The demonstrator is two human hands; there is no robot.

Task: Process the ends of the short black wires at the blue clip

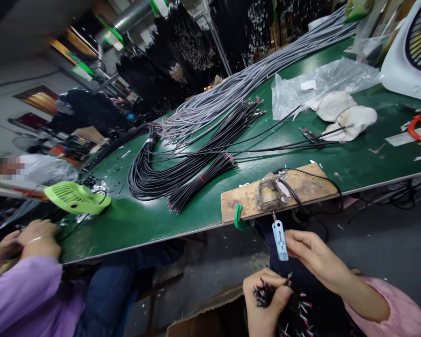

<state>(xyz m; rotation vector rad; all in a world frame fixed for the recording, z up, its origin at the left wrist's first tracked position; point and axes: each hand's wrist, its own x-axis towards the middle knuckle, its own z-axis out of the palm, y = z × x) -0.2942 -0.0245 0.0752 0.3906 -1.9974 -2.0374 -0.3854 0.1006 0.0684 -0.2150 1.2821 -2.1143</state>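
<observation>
My left hand (266, 299) is closed around a bundle of thin black cables (263, 294), whose ends show red, white and green wires. One cable end pokes up by its thumb. Just above, my right hand (312, 255) has its fingertips pinched at the right edge of a light-blue plastic clip (279, 241), like a clothespin. The clip hangs from a metal shaft on a small tape-wrapped motor (269, 194). This motor is fixed to a wooden board (312, 182) at the table edge, held by a green clamp (237, 217). More cables hang below my hands.
Black cable bundles (143, 173) and grey cables (231, 89) lie along the green table (126, 238). Behind the board are pliers (310, 135), white gloves (344, 114), a plastic bag (323, 84) and a fan (414, 56). A co-worker's hands (38, 236) are at far left, near a green fan (75, 196).
</observation>
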